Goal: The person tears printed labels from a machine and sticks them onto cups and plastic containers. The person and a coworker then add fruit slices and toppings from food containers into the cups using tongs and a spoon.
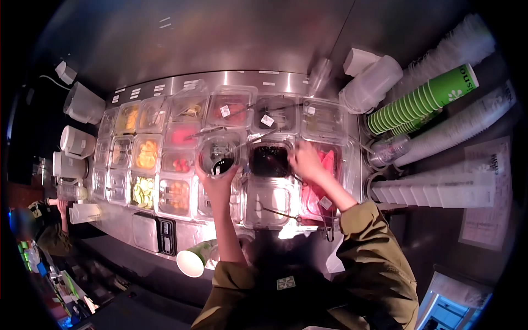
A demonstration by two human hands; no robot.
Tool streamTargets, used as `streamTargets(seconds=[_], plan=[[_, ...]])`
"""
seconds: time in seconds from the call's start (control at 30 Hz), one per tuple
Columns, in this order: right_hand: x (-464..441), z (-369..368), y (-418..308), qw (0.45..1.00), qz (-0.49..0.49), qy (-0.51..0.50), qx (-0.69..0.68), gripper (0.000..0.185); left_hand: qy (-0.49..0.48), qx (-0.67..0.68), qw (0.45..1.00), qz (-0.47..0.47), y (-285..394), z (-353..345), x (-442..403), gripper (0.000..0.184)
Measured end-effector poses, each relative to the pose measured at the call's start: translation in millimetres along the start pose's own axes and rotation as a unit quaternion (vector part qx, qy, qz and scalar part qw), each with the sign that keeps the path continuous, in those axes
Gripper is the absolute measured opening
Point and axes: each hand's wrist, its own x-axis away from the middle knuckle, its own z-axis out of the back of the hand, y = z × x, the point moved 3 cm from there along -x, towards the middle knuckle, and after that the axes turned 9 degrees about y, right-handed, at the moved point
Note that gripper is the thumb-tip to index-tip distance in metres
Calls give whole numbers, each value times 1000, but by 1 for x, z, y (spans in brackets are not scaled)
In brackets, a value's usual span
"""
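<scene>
My left hand (213, 179) is wrapped round a clear cup (218, 147), whose bottom holds something dark. To the right of the cup sits a square bin of glossy black food (269, 160), its exact kind unclear. At that bin's right edge is my right hand (306, 159), fingers curled and slightly blurred; what they grip, if anything, is hidden. Just beyond and below the right hand lies a tray of red food (325, 165). Dark tongs (280, 213) rest across a pale-filled bin (269, 195) nearer to me.
Rows of clear bins hold orange pieces (147, 154), green slices (143, 192) and other foods. Green cup stacks (423, 99) and clear cup stacks (440, 190) project from the right. Along the near edge are a scale (166, 236) and a green-and-white cup (191, 263). Another person's arm (62, 214) shows far left.
</scene>
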Motion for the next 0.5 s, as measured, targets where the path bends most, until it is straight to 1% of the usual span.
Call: streamTargets(seconds=[0.03, 0.1, 0.13, 0.2, 0.23, 0.27, 0.3, 0.4, 0.43, 0.5], plan=[[-27, -6, 15, 997, -16, 65, -31, 18, 2, 9, 1000, -5, -8, 2, -1, 91], [-85, -17, 37, 997, -19, 70, -39, 14, 12, -38, 999, -9, 6, 6, 1, 91], [-105, -32, 45, 998, 18, 54, 8, 13, 18, -61, 998, -12, 14, 8, 1, 91], [-136, -72, 61, 990, 87, 20, 104, 12, 24, -43, 999, -1, 18, 11, -1, 93], [-138, -82, 61, 981, 128, 24, 142, 12, 31, -53, 998, -17, 9, 13, -4, 92], [-143, -90, 58, 974, 136, 17, 178, 13, 38, -63, 997, -31, 6, 13, -8, 92], [-146, -96, 58, 971, 150, 24, 183, 12, 33, -87, 995, -24, 3, 15, -10, 93], [-145, -88, 58, 967, 192, 35, 166, 13, 41, -29, 999, 1, -5, 13, -14, 94], [-143, -82, 59, 966, 204, 38, 154, 13, 37, -38, 999, 11, -3, 11, -15, 95], [-141, -75, 62, 961, 210, 84, 159, 15, 26, -16, 999, 17, -4, 6, -14, 95]])
